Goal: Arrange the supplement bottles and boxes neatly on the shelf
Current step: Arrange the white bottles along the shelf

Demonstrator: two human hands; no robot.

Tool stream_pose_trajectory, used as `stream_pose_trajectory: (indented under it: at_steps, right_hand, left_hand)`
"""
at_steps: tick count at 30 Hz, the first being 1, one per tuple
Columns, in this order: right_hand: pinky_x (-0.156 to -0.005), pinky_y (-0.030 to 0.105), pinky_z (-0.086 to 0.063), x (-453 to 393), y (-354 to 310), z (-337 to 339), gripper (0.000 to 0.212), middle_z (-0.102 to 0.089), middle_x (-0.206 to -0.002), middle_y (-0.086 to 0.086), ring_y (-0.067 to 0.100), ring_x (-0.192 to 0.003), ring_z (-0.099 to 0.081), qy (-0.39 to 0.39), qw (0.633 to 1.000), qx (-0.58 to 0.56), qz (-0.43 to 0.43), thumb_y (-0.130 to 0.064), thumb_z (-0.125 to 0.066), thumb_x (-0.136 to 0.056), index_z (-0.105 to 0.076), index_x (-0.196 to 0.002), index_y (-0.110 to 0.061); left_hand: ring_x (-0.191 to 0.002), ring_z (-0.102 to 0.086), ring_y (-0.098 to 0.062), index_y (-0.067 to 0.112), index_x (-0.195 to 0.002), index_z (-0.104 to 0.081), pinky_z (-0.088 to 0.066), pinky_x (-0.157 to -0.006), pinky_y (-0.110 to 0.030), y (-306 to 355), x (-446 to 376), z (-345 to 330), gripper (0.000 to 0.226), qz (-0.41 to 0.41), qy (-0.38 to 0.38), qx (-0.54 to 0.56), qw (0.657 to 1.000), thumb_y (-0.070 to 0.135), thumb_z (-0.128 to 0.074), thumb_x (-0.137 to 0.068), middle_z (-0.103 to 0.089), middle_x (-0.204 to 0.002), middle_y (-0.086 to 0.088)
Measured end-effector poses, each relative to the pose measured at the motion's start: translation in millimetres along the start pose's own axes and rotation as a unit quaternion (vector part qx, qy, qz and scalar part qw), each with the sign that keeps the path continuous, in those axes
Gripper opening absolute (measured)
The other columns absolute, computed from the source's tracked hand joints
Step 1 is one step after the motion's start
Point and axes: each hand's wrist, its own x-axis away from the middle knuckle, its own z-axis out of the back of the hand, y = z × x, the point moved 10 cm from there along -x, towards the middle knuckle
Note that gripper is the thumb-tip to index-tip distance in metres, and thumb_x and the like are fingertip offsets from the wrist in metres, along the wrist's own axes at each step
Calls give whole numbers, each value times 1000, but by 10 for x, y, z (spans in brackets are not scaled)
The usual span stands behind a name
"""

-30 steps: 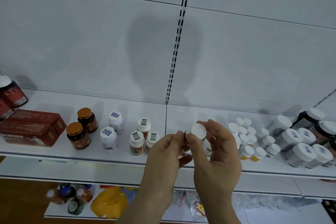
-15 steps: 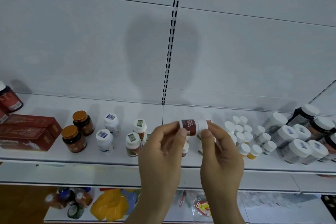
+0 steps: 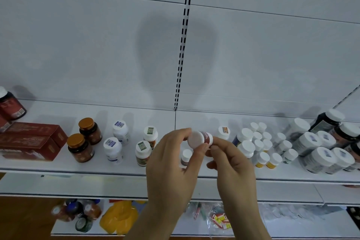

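Note:
Both hands hold one small white bottle [image 3: 200, 138] with a dark red label, lying sideways above the white shelf [image 3: 58, 163], its white cap turned toward me. My left hand [image 3: 173, 161] pinches the cap end. My right hand [image 3: 231, 165] pinches the bottom end. On the shelf to the left stand two amber jars with gold lids [image 3: 82, 145], two white bottles with blue stickers [image 3: 116, 142] and two white bottles with green stickers [image 3: 146, 144]. Another small white-capped bottle [image 3: 186, 158] stands just behind my left hand.
Two red boxes [image 3: 29, 142] lie at the far left beside a dark red bottle [image 3: 10, 103]. A dense cluster of small white-capped bottles [image 3: 261, 146] and larger bottles [image 3: 321, 150] fills the right of the shelf. A lower shelf holds yellow packs [image 3: 118, 218] and other bottles.
The bottle went from cap-up to lying sideways with its label showing, and is now turned so its cap faces me. Both hands stayed on it.

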Motion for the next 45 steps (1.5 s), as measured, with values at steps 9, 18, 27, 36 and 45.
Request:
stream_pose_trajectory:
  at_steps: [9,18,27,36,45]
  right_hand:
    - [-64,9,-46,-291,-195,25,15,-73,-76,-15,-1,-71,-66,-85,985,143,44,-20,-70,-92,-75,-79,-28]
    - [-74,21,-46,-622,-179,-286,3,-66,-83,-22,2,-83,-59,-75,891,392,217,-30,-76,-86,-75,-84,-28]
    - [-69,36,-53,-939,565,-666,6,-73,-75,-2,27,-87,-65,-121,810,471,326,-12,-81,-79,-75,-78,-10]
    - [-78,35,-57,-1063,900,-733,14,-76,-89,-4,19,-108,-64,-174,787,523,277,-27,-74,-89,-77,-88,-14]
    - [-77,39,-56,-1062,880,-738,18,-72,-91,-1,19,-96,-62,-207,780,520,278,-25,-62,-96,-74,-89,-12]
  left_hand:
    - [-97,-65,-12,19,-121,-60,-44,-83,-8,-285,204,-233,44,31,-88,-16,996,52,-59,-92,-69,-112,3]
    - [-114,-61,-13,26,-131,-57,-44,-91,-21,-848,512,-533,63,199,-218,-115,948,63,-42,-83,-64,-129,8]
    - [-146,-31,-16,22,-152,-33,-23,-120,-30,-1260,1016,-1016,58,126,-403,-249,872,53,-32,-103,-35,-158,3]
    - [-149,-22,-28,17,-152,-34,-19,-123,-42,-1381,1183,-1180,55,67,-439,-317,838,44,-35,-104,-29,-160,-4]
    - [-130,-49,-30,16,-130,-62,-43,-107,-46,-1405,1223,-1206,49,89,-453,-320,827,43,-64,-89,-58,-138,-5]
